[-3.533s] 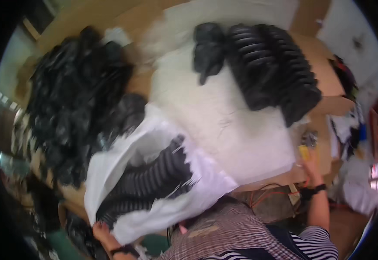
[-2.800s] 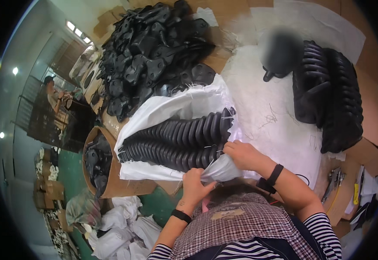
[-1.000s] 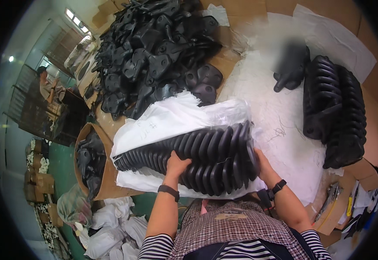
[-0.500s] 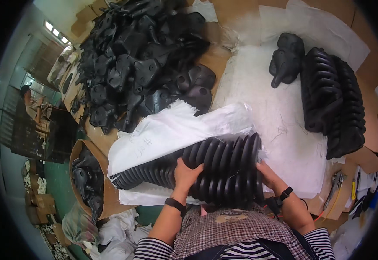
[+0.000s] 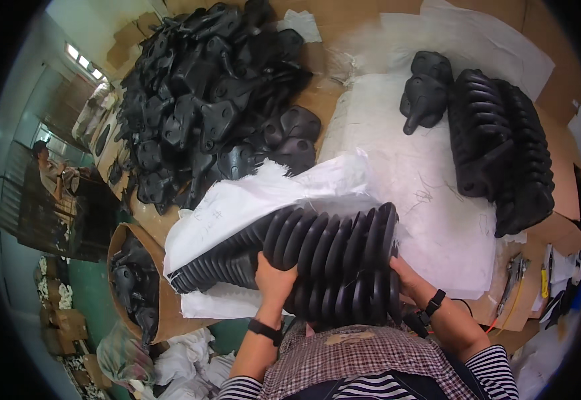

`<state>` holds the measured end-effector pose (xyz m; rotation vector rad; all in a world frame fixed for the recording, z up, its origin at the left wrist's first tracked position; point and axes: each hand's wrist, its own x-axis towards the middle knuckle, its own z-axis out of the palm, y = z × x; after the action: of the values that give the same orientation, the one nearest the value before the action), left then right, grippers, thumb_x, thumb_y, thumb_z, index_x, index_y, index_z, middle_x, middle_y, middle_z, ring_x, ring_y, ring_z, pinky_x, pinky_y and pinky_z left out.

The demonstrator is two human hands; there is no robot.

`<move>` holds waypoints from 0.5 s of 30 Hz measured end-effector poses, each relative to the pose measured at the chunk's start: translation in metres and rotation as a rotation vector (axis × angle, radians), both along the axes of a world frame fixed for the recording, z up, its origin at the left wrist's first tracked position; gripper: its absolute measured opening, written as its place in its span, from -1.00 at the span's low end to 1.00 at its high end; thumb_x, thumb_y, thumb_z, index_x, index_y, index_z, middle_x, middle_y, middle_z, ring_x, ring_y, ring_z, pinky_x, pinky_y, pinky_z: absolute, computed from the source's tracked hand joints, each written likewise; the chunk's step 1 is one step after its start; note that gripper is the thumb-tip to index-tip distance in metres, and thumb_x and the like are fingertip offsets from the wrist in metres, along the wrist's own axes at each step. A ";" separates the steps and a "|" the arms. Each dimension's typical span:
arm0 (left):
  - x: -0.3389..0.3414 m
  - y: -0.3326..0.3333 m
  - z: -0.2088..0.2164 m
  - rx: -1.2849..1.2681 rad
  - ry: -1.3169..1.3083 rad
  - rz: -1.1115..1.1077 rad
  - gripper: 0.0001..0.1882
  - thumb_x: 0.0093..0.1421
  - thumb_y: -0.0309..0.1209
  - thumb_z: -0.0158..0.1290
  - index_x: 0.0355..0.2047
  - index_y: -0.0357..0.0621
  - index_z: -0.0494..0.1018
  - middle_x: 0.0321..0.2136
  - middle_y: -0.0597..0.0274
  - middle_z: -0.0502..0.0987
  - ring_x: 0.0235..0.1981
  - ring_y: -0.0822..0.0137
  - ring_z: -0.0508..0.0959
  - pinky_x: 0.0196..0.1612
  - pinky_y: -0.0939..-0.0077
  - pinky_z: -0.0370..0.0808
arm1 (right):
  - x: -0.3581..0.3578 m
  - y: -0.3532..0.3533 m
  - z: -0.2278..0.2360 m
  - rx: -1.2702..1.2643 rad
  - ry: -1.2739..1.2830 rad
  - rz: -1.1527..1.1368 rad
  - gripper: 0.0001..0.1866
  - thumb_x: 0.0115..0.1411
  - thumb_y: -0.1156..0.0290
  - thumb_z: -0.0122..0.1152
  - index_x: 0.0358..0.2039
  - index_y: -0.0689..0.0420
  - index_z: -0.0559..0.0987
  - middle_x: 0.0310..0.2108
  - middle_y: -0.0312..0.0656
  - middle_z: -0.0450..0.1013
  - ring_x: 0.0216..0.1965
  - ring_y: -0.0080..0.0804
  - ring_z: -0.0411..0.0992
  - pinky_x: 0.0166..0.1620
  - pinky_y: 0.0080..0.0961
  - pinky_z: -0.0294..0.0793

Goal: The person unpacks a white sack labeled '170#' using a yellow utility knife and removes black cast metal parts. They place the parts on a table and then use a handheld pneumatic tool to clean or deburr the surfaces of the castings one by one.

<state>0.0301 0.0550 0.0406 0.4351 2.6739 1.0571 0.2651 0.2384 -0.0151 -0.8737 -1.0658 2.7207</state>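
A long stack of nested black moulded parts (image 5: 334,243) lies in front of me, partly inside a white woven sack (image 5: 234,203). The stack's narrow end points left and its wide end right. My left hand (image 5: 275,283) is closed on the near side of the stack around its middle, thumb up and fingers mostly hidden. At the wide right end, my right hand (image 5: 410,277) presses against the last parts, its fingertips out of sight behind them. The sack's torn upper edge lies behind the stack, and another white flap shows below it.
A big heap of loose black parts (image 5: 204,100) covers the far left. Two more nested stacks (image 5: 497,143) and a few single parts (image 5: 427,93) rest at right on white sheeting (image 5: 390,127). A carton (image 5: 167,303) of parts stands lower left; pliers (image 5: 514,277) lie right.
The whole view has shifted slightly. My left hand has moved a little left along the stack, and the stack's wide end sits slightly closer to me. Both hands stay on it.
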 end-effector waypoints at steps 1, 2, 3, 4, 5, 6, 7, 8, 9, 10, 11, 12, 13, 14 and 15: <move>0.006 0.002 0.018 0.005 0.049 -0.009 -0.27 -0.23 -0.10 0.35 -0.12 -0.21 0.32 -0.28 -0.15 0.56 -0.19 -0.12 0.56 -0.11 0.14 0.46 | 0.003 0.001 0.012 -0.024 0.023 0.011 0.07 -0.09 -0.27 0.31 0.28 0.08 0.10 0.14 -0.13 0.24 0.14 -0.30 0.25 0.18 -0.31 0.28; 0.013 0.003 0.037 0.014 0.099 -0.018 -0.26 -0.25 -0.09 0.37 -0.12 -0.21 0.32 -0.28 -0.13 0.56 -0.20 -0.10 0.57 -0.12 0.14 0.47 | 0.006 0.001 0.022 -0.043 0.047 0.022 0.09 -0.11 -0.30 0.31 0.28 0.08 0.10 0.14 -0.13 0.24 0.14 -0.28 0.25 0.17 -0.29 0.29; 0.021 0.008 0.060 0.031 0.178 -0.027 -0.25 -0.27 -0.09 0.39 -0.14 -0.22 0.33 -0.29 -0.09 0.57 -0.22 -0.06 0.58 -0.14 0.18 0.48 | 0.010 -0.001 0.027 -0.084 0.063 -0.006 0.00 -0.05 -0.25 0.28 0.25 0.10 0.16 0.10 -0.11 0.29 0.10 -0.29 0.29 0.13 -0.31 0.35; 0.028 0.011 0.080 0.105 0.259 -0.062 -0.29 -0.29 -0.17 0.42 -0.17 -0.21 0.35 -0.30 -0.05 0.58 -0.23 0.00 0.60 -0.16 0.23 0.50 | 0.014 -0.005 0.034 -0.124 0.079 -0.032 -0.09 0.02 -0.21 0.26 0.21 0.12 0.23 0.07 -0.10 0.33 0.06 -0.31 0.34 0.09 -0.33 0.41; 0.032 0.017 0.101 0.136 0.317 -0.099 -0.31 -0.29 -0.20 0.42 -0.18 -0.22 0.36 -0.30 -0.03 0.58 -0.25 0.05 0.61 -0.17 0.27 0.50 | 0.015 -0.010 0.046 -0.198 0.063 -0.033 -0.09 0.01 -0.24 0.24 0.22 0.11 0.24 0.07 -0.09 0.34 0.05 -0.31 0.35 0.10 -0.33 0.41; 0.037 0.024 0.124 0.167 0.382 -0.138 -0.32 -0.30 -0.23 0.43 -0.19 -0.22 0.36 -0.30 -0.02 0.58 -0.26 0.10 0.61 -0.17 0.31 0.51 | 0.018 -0.010 0.063 -0.117 0.057 -0.049 -0.09 -0.02 -0.26 0.26 0.20 0.09 0.27 0.06 -0.10 0.35 0.04 -0.33 0.36 0.09 -0.34 0.42; 0.040 0.031 0.144 0.228 0.409 -0.189 -0.33 -0.29 -0.26 0.43 -0.19 -0.23 0.37 -0.30 0.01 0.58 -0.27 0.15 0.62 -0.18 0.35 0.51 | 0.016 -0.012 0.058 -0.149 0.129 -0.061 0.02 -0.14 -0.34 0.29 0.20 0.06 0.26 0.05 -0.12 0.34 0.06 -0.29 0.33 0.09 -0.29 0.41; 0.046 0.041 0.164 0.286 0.434 -0.244 -0.34 -0.28 -0.28 0.43 -0.19 -0.24 0.37 -0.31 0.03 0.59 -0.29 0.21 0.62 -0.18 0.39 0.52 | 0.013 -0.012 0.052 -0.183 0.200 -0.075 0.12 -0.27 -0.42 0.33 0.20 0.02 0.25 0.05 -0.14 0.33 0.09 -0.26 0.30 0.08 -0.23 0.39; 0.057 0.050 0.185 0.325 0.431 -0.272 -0.38 -0.20 -0.39 0.35 -0.12 -0.26 0.35 -0.29 0.08 0.54 -0.25 0.30 0.55 -0.12 0.44 0.46 | 0.015 -0.010 0.070 -0.194 0.277 -0.080 0.12 -0.27 -0.38 0.37 0.21 0.04 0.23 0.04 -0.16 0.33 0.09 -0.28 0.30 0.11 -0.27 0.37; 0.057 0.053 0.194 0.336 0.509 -0.323 -0.35 -0.25 -0.37 0.41 -0.16 -0.25 0.35 -0.30 0.10 0.58 -0.27 0.32 0.60 -0.14 0.47 0.50 | 0.017 -0.005 0.076 -0.134 0.315 -0.109 0.11 -0.26 -0.36 0.38 0.21 0.05 0.23 0.03 -0.17 0.34 0.09 -0.29 0.30 0.12 -0.29 0.36; 0.063 0.055 0.207 0.380 0.535 -0.339 -0.34 -0.25 -0.39 0.40 -0.13 -0.26 0.33 -0.27 0.09 0.57 -0.24 0.31 0.59 -0.11 0.46 0.49 | 0.017 -0.001 0.082 -0.079 0.356 -0.131 0.10 -0.25 -0.35 0.38 0.21 0.06 0.23 0.03 -0.19 0.34 0.09 -0.30 0.30 0.13 -0.31 0.35; 0.068 0.058 0.220 0.424 0.560 -0.360 -0.33 -0.24 -0.42 0.38 -0.11 -0.26 0.31 -0.24 0.08 0.56 -0.21 0.30 0.58 -0.08 0.45 0.48 | 0.016 0.004 0.090 -0.024 0.396 -0.159 0.10 -0.23 -0.33 0.39 0.20 0.07 0.22 0.02 -0.20 0.34 0.09 -0.31 0.30 0.14 -0.33 0.34; 0.064 0.062 0.222 0.511 0.465 -0.397 -0.29 -0.24 -0.47 0.35 -0.05 -0.26 0.27 -0.15 0.06 0.51 -0.12 0.29 0.54 -0.02 0.42 0.45 | 0.020 0.012 0.104 0.031 0.405 -0.203 0.04 -0.16 -0.20 0.43 0.21 0.11 0.21 0.04 -0.21 0.32 0.10 -0.36 0.29 0.16 -0.38 0.29; 0.064 0.075 0.224 0.696 0.400 -0.416 -0.26 -0.25 -0.49 0.34 -0.01 -0.26 0.25 -0.10 0.05 0.47 -0.06 0.27 0.51 0.03 0.40 0.42 | 0.018 0.023 0.105 0.152 0.430 -0.258 0.01 -0.15 -0.12 0.45 0.21 0.11 0.21 0.05 -0.21 0.31 0.09 -0.37 0.29 0.15 -0.39 0.29; 0.056 0.090 0.229 0.711 0.445 -0.486 -0.23 -0.24 -0.49 0.34 0.02 -0.25 0.23 -0.08 0.06 0.45 -0.04 0.26 0.49 0.05 0.39 0.40 | 0.016 0.035 0.105 0.274 0.451 -0.316 -0.02 -0.14 -0.03 0.48 0.21 0.12 0.21 0.06 -0.21 0.31 0.08 -0.38 0.30 0.14 -0.40 0.30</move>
<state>0.0861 0.1451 0.2696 1.5086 2.2030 1.8688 0.2807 0.2738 0.0903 -0.3273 -1.0580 2.2811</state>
